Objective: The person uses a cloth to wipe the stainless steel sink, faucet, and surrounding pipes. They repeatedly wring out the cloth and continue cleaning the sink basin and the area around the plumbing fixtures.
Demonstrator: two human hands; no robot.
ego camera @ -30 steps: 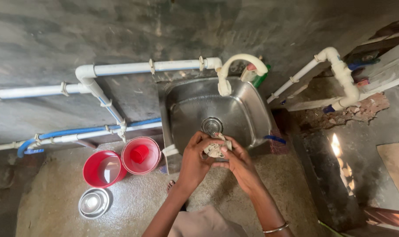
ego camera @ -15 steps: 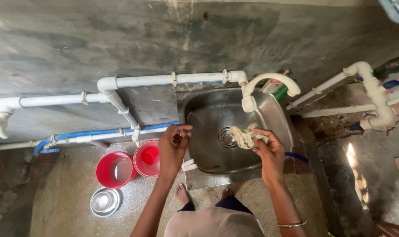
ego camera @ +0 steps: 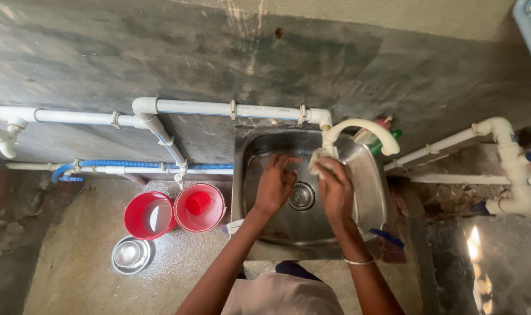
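Both of my hands were over the steel sink, a little apart from each other. My right hand was closed around a pale, crumpled scrubbing pad or cloth; I could not tell which from this angle. The wad was held up against the base of the curved white tap, at the back rim of the basin. A thin bangle sat on that wrist.

My left hand held nothing. Its fingers were loosely spread and pointed toward the right hand, hovering above the basin just left of the round drain.

White pipes ran along the grey wall behind the sink, clamped at intervals, with a branch dropping down to the left. A blue hose followed a lower pipe. More white pipework stood to the right of the sink.

On the wet concrete floor left of the sink stood two red buckets, touching side by side; the right one had a small red cup inside. Just in front of them sat a small steel bowl. Something red and green poked out behind the tap, too hidden to identify. A blue handle lay at the sink's front right corner.
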